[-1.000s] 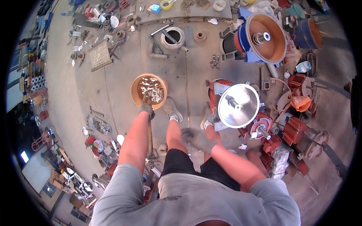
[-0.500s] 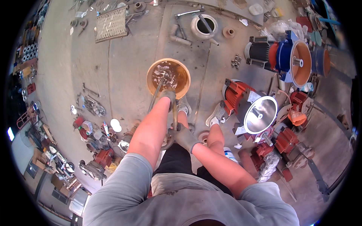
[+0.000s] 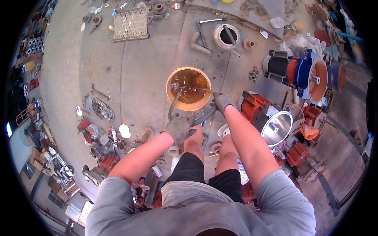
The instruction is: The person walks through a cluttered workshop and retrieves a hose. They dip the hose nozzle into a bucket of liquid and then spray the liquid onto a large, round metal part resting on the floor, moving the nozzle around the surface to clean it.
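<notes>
Between my feet and the far floor stands an orange-tan bucket [image 3: 170, 94] with brownish liquid inside. A dark hose [image 3: 172, 106] runs from the liquid over the near rim to my gloved left hand [image 3: 179, 128], which is closed round it just in front of the bucket. From there the hose bends in a loop to the right. My gloved right hand [image 3: 223, 102] grips its other stretch beside the bucket's right rim, and a brownish end points in over the liquid. The palm sides of both hands are hidden.
Right of me stand a red motor [image 3: 254, 106] with a silver flange and a blue flanged motor [image 3: 305, 74]. Beyond the bucket are a round metal housing [image 3: 220, 37], a pipe elbow [image 3: 200, 45] and a slatted panel [image 3: 130, 24]. Loose metal parts [image 3: 103, 110] lie at left.
My right hand has gone from near my lap up to the bucket's right rim with the hose. My left hand has drawn back from over the bucket toward me. The view has shifted slightly.
</notes>
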Demonstrator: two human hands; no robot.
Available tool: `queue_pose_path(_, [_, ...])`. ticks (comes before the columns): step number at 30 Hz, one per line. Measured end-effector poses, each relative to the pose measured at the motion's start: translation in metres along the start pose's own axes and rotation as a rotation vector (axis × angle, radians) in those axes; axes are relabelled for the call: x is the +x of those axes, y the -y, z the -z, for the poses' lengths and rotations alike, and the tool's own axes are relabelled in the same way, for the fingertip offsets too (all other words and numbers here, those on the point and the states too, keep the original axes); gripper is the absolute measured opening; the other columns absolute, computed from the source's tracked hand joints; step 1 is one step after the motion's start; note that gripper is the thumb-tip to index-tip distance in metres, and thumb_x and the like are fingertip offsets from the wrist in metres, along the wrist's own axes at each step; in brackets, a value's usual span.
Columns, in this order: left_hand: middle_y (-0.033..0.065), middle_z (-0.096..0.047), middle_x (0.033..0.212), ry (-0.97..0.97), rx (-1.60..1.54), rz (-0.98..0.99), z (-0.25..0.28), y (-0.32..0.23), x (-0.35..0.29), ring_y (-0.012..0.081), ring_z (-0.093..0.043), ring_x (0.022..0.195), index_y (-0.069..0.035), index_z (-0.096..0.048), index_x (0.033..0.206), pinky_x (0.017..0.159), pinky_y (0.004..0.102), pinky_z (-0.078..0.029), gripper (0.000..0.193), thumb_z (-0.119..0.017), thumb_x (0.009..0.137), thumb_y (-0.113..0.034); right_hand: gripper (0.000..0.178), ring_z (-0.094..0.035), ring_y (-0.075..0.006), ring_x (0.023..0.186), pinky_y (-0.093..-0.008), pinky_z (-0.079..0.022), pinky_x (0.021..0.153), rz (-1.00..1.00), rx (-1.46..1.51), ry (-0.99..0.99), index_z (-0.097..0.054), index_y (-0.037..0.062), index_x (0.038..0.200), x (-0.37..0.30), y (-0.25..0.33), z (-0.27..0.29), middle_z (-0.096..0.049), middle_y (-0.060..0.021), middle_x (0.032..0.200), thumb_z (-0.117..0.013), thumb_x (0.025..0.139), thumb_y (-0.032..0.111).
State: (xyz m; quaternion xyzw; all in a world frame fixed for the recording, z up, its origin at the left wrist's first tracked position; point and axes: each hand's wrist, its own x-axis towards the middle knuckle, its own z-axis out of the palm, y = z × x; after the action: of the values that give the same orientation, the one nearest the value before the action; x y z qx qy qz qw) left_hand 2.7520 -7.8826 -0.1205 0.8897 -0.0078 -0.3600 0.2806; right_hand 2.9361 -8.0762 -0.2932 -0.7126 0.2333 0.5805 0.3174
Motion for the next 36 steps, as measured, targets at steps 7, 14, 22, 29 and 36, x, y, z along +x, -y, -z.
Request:
queue_pose_path(7, [0.0212, -0.073, 0.114, -0.013, -0.185, 0.335, -0.003, 0.019, 0.042, 0.0405, -0.072, 0.106, -0.009, -0.045, 0.157, 0.093, 0.0541, -0.056, 0.056, -0.053, 0.11, -0.037, 0.056, -0.075, -0.0291, 0.099, -0.0387, -0.062, 0.082, 0.043, 0.207, 0.044, -0.053, -0.0007, 0.151, -0.046, 0.005, 0.006, -0.072, -0.0186, 0.128, -0.051, 0.11, 0.038])
queue_pose_path(14, [0.0257, -0.069, 0.134, 0.049, -0.534, 0.625, 0.034, 0.045, 0.143, 0.0423, -0.065, 0.128, -0.006, -0.045, 0.159, 0.109, 0.0522, -0.052, 0.058, -0.053, 0.109, -0.034, 0.058, -0.074, -0.0267, 0.1, -0.0386, -0.06, 0.086, 0.014, 0.046, 0.114, -0.054, 0.0015, 0.151, -0.058, -0.045, 0.013, -0.073, -0.0176, 0.128, -0.054, 0.109, 0.041])
queue_pose_path(22, [0.0221, -0.065, 0.144, -0.453, -0.846, 0.409, 0.03, 0.071, 0.132, 0.034, -0.062, 0.136, 0.0, -0.052, 0.153, 0.115, 0.0448, -0.047, 0.066, -0.063, 0.106, -0.046, 0.06, -0.063, -0.0425, 0.132, -0.0437, -0.046, 0.114, 0.377, -0.44, -0.29, -0.066, 0.0038, 0.142, -0.012, 0.009, 0.027, -0.068, -0.0252, 0.14, -0.058, 0.104, 0.05])
queue_pose_path(29, [0.0204, -0.069, 0.137, -0.953, -1.277, 0.826, -0.094, 0.186, 0.08, 0.0282, -0.065, 0.128, 0.003, -0.059, 0.145, 0.11, 0.0405, -0.05, 0.06, -0.059, 0.109, -0.045, 0.081, -0.047, -0.0451, 0.148, -0.0441, -0.038, 0.12, 0.55, -0.527, -0.187, -0.057, -0.0071, 0.147, 0.093, 0.118, -0.019, -0.057, -0.0321, 0.151, -0.04, 0.108, 0.062])
queue_pose_path(36, [0.0159, -0.061, 0.152, -0.24, -1.262, 1.186, -0.131, 0.234, 0.113, 0.03, -0.054, 0.142, -0.002, -0.048, 0.158, 0.12, 0.0443, -0.04, 0.089, -0.048, 0.104, -0.073, 0.088, -0.053, -0.0439, 0.144, -0.0436, -0.036, 0.121, 0.232, -0.323, 0.084, -0.058, -0.0115, 0.145, 0.189, 0.114, -0.043, -0.062, -0.0321, 0.147, -0.032, 0.111, 0.065])
